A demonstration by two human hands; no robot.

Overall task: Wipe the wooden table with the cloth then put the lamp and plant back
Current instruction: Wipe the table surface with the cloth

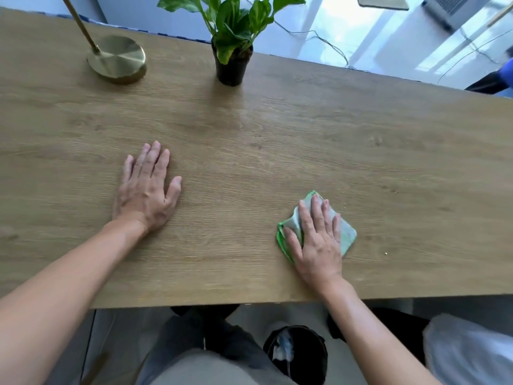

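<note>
A wooden table [277, 129] fills most of the view. My right hand [319, 240] lies flat on a folded grey cloth with green edging [348, 236], pressing it onto the table near the front edge. My left hand [147, 187] rests flat on the bare wood to the left, fingers spread, holding nothing. A brass lamp [118, 58] with a round base and slanted stem stands at the far left. A leafy green plant in a black pot [231, 65] stands at the far edge, right of the lamp.
A few small crumbs [385, 253] lie on the table right of the cloth. A black bin [297, 354] sits on the floor below the front edge, beside my legs. Cables run over the floor beyond the table.
</note>
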